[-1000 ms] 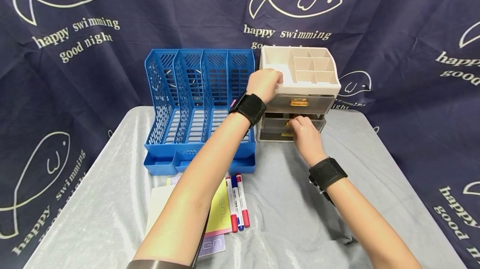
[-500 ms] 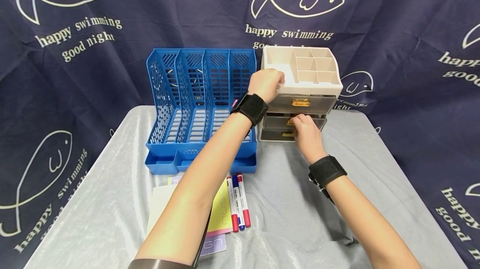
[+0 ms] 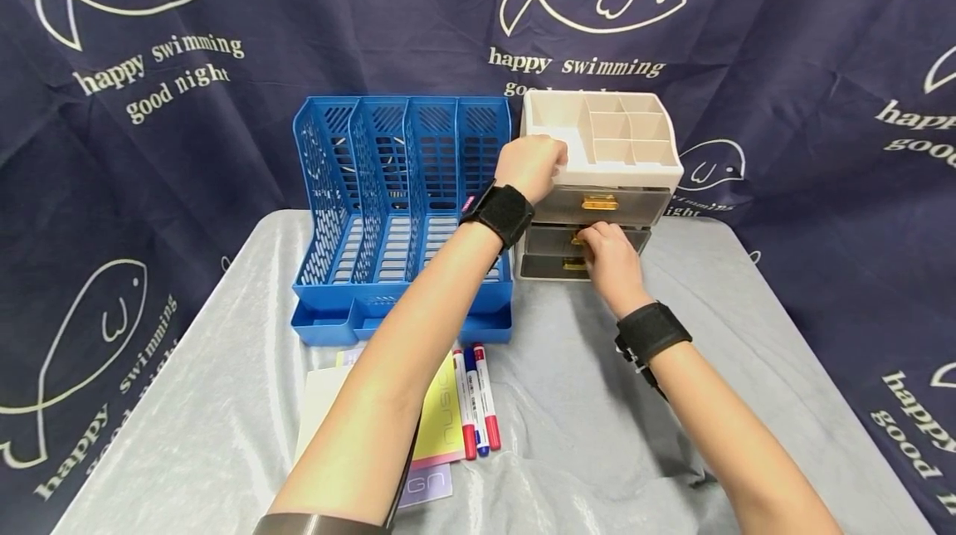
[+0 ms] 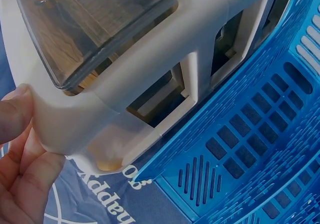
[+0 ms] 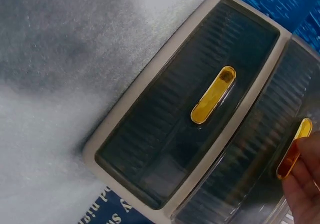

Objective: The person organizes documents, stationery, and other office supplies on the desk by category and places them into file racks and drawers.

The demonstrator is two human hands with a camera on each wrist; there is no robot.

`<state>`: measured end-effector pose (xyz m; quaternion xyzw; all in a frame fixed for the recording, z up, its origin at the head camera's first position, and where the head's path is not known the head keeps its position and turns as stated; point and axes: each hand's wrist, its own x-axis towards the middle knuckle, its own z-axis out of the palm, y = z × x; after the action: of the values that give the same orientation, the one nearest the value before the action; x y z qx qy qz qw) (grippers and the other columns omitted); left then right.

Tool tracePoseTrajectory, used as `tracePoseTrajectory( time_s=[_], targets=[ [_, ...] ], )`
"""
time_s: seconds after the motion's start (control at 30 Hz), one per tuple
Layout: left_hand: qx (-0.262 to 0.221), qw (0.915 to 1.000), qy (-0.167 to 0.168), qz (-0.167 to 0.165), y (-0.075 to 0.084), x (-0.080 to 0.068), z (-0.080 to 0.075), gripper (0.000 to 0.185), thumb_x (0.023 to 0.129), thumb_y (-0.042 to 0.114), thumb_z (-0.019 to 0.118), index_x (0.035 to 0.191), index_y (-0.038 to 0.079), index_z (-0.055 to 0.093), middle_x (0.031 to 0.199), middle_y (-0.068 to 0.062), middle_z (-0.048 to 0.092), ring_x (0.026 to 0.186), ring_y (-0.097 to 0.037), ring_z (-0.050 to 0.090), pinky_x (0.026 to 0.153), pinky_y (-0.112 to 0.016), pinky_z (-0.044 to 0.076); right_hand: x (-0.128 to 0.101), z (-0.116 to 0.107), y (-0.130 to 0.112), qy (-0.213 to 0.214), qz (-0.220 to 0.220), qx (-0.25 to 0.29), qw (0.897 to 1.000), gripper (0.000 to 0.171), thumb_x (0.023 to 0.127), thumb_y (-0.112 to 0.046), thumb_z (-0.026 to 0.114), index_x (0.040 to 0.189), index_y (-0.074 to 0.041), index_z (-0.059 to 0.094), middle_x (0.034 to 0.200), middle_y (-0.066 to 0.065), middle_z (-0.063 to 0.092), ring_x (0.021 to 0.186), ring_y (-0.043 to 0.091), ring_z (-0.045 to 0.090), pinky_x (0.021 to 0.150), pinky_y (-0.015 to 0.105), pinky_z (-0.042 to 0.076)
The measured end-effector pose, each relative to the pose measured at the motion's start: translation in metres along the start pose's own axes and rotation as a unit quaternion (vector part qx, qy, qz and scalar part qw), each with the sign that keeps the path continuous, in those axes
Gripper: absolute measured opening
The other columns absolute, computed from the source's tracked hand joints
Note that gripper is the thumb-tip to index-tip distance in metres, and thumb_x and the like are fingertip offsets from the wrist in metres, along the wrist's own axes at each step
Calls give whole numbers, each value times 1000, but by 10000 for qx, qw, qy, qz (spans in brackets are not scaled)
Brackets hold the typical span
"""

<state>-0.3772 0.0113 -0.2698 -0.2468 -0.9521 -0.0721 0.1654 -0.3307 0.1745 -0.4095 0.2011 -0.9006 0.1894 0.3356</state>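
Left hand (image 3: 530,168) grips the white organizer (image 3: 620,178); right hand (image 3: 612,265) pinches a gold handle (image 5: 304,128)

Left forearm (image 3: 373,402) slants up from the lower edge, crossing in front of the blue rack (image 3: 403,294). This hand is clasped on the organizer's near left upper edge, thumb against the white front and fingers bent round the rim. From the lower right, the other arm reaches up and inward, its fingertips grasping the handle of the middle drawer (image 3: 548,240). Both wrists wear black bands.

Of the containers, the rack is leftmost, with four tall perforated slots and a divided trough along its front. Just before it, partly under the left forearm, overlap a pale pad (image 3: 321,390), a yellow pad (image 3: 448,427) and a purple booklet (image 3: 429,483). Three markers (image 3: 484,390) lie side by side next to them on the grey surface (image 3: 568,452).

Close beside the rack's right side stands the organizer, upright. Its top has one wide compartment at left and six small ones at right. Below are three smoky drawers, the middle one nearly flush; their contents cannot be made out.
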Motion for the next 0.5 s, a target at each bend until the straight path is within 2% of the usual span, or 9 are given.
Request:
tracePoseTrajectory(
  time_s=[0.2,0.23,0.3,0.33,0.4,0.5],
  targets=[
    [-21,10000,17,-19,0,-1,-1,18,88,8,59,100,17,70,101,1,69,92,-16,63,81,-32,49,-8,-4,-1,33,-60,447,9990,12,80,5,65,91,1,67,88,13,64,85,32,56,76,43,46],
    [-18,10000,18,-19,0,-1,-1,18,88,8,59,100,17,70,101,1,69,92,-16,63,81,-32,49,-10,-4,-2,59,47,540,9985,12,80,3,66,92,1,68,89,14,65,85,31,57,77,43,46],
    [-25,10000,27,-16,0,-2,-1,19,88,8,60,100,17,70,102,0,69,92,-16,63,81,-32,49,-13,-3,-4,40,544,927,9942,11,81,0,68,92,1,69,88,15,66,84,30,60,76,39,48],
    [-20,10000,32,-15,0,-1,-1,19,88,8,60,100,17,70,102,0,69,93,-16,63,82,-32,49,-15,-2,-4,10,907,1175,9889,11,81,-2,69,92,2,69,88,16,67,82,27,61,75,35,49],
    [-24,10000,54,-13,0,-2,-1,19,88,8,60,100,17,71,101,1,69,92,-16,63,81,-32,49,-18,1,-5,-36,1709,1730,9700,12,82,-4,70,92,3,70,87,16,69,76,20,62,69,25,48],
    [-22,10000,80,-15,0,-2,-1,19,88,8,59,99,17,71,100,1,69,92,-15,63,80,-33,49,-22,3,-6,-217,2849,2504,9250,15,83,-7,70,94,4,70,82,12,70,66,6,59,60,15,45]
  ],
)
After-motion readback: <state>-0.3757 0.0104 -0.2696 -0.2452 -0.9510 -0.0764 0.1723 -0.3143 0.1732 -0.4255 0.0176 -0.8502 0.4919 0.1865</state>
